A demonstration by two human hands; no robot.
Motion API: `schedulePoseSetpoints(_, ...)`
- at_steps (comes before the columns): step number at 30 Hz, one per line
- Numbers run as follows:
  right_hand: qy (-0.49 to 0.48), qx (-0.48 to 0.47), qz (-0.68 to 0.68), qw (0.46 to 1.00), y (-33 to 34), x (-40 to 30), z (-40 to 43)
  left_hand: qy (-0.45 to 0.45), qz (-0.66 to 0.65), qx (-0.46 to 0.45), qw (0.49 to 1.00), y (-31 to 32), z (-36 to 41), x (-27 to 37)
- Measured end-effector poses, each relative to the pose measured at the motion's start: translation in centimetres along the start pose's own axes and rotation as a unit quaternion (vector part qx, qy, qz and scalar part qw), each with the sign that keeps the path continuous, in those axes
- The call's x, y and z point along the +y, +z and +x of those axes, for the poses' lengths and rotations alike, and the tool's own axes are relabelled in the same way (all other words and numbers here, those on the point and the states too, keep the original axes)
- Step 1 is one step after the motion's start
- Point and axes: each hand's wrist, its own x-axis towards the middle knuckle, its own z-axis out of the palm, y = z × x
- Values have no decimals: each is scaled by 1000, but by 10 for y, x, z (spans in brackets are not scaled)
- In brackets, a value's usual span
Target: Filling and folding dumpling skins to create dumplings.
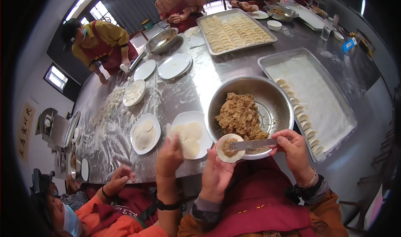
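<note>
On the fingers of my left hand [216, 180] rests a round dumpling wrapper [237, 158], held at the near rim of a steel bowl. A lump of minced filling [228, 146] sits in its middle. My right hand [290, 149] grips a flat metal spatula [254, 144], whose far end touches the filling on the wrapper. Behind both hands, the steel mixing bowl [275, 102] holds a big mound of brown minced filling [238, 113], heaped toward its left side; the bowl's right part shows bare metal.
Right of the bowl lies a metal tray [329, 111] with a row of folded dumplings [302, 117]. A fuller dumpling tray [205, 27] stands farther back. Plates of wrappers [191, 149] lie left, where a co-worker's hand [170, 157] reaches close by. Other co-workers stand around the floured steel table [178, 96].
</note>
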Motion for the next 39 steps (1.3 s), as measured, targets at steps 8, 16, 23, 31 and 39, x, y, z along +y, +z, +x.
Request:
schedulePoseSetpoints(8, -154, 34, -281, 947, -43, -14, -2, 52, -47, 45, 997, -18, -6, 20)
schedulePoseSetpoints(16, -333, -121, -620, 700, -27, -2, -4, -51, 13, -11, 999, 0, -5, 5)
schedulePoseSetpoints(23, -342, -62, -646, 679, -11, -10, -26, -134, -11, -87, 987, 10, -7, 0)
schedulePoseSetpoints(31, -510, -133, -497, 689, 14, 12, -18, -186, 39, -101, 977, 4, -17, -1)
schedulePoseSetpoints(39, -418, -163, -430, 783, 27, 4, -15, -195, 21, -91, 976, 0, -22, -8)
